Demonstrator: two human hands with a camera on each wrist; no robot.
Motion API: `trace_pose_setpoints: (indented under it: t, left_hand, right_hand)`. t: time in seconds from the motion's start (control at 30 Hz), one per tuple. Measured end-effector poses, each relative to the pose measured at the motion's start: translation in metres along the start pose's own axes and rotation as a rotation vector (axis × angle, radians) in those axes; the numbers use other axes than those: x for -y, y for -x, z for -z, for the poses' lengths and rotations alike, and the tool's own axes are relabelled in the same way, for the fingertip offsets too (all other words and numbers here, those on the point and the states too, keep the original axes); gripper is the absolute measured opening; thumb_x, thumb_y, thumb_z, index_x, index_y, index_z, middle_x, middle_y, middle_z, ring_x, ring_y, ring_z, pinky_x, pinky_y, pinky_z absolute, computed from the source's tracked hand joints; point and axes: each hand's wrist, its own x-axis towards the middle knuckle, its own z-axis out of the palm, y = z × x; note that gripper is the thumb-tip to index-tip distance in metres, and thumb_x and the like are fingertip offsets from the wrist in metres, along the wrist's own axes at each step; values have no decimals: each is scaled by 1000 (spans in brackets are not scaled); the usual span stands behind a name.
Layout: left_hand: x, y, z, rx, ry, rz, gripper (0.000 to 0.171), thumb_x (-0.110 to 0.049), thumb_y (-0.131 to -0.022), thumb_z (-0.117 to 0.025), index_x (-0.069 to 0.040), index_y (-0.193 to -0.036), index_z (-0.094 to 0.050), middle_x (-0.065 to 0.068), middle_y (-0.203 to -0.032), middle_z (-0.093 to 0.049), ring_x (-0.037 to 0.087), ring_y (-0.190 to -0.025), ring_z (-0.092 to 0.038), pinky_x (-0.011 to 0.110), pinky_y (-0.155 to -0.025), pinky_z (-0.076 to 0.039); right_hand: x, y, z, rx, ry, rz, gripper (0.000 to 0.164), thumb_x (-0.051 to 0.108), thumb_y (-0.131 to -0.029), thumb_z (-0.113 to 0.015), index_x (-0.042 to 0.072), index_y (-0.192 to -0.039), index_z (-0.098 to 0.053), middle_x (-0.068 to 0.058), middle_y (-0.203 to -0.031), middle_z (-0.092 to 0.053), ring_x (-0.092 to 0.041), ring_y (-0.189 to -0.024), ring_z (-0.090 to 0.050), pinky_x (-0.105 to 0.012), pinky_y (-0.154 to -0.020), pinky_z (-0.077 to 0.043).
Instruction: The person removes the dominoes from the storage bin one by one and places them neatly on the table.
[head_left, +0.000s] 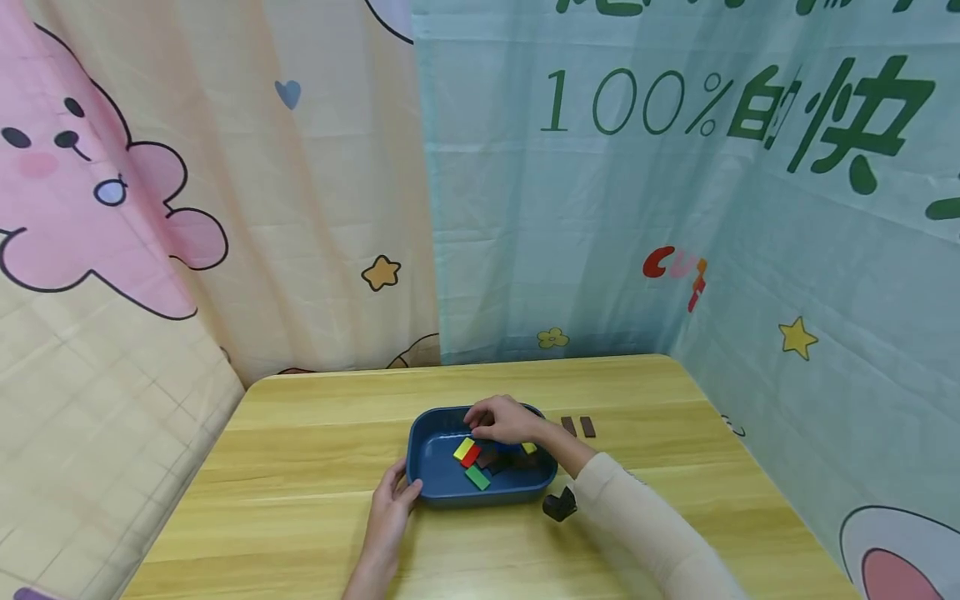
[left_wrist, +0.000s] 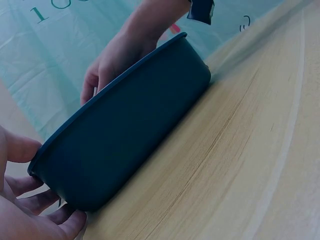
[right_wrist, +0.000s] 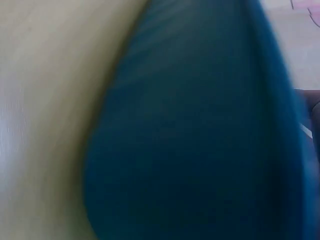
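Note:
A blue rectangular tray (head_left: 422,467) stands on the wooden table. My left hand (head_left: 390,508) holds its near left corner; in the left wrist view the thumb is at the rim and the fingers lie against the outer wall. Over the tray's far part is my right hand (head_left: 506,419), fingers bent; whether they pinch anything is hidden. Inside the tray lie a yellow block (head_left: 463,449), a red block (head_left: 471,456), a green block (head_left: 477,477) and dark brown blocks (head_left: 487,460). Another yellow block (head_left: 529,447) shows under the right wrist. The tray's wall (right_wrist: 190,125) fills the blurred right wrist view.
Two brown blocks (head_left: 587,427) lie side by side on the table (head_left: 315,467), right of the tray. A small black object (head_left: 559,504) is beside the right sleeve, near the tray's front right corner. Printed curtains (head_left: 540,208) hang behind the table.

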Motion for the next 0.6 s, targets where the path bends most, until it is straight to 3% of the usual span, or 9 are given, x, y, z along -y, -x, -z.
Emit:
trace_pose_setpoints:
  t: [0.3, 0.6]
  left_hand:
    - [-3, -2, -1, -6, -2, 14, 53, -4, -107, -51, 11, -154, -32, 34, -158, -29, 48, -142, -38, 54, -114, -36]
    - [-5, -3, -3, -4, 3, 4, 52, -3, -107, -50, 11, -153, -32, 36, -157, -29, 48, -142, -38, 52, -113, -38]
  right_hand:
    - [-2, -11, -17, 58, 73, -48, 20, 11, -99, -70, 9, -118, -76, 6, -105, -72, -6, -89, -63, -26, -86, -54]
    - [-8, -18, -25, 95, 246, -1, 22, 11, -99, -70, 14, -119, -78, 4, -117, -73, -5, -98, -62, -24, -92, -51]
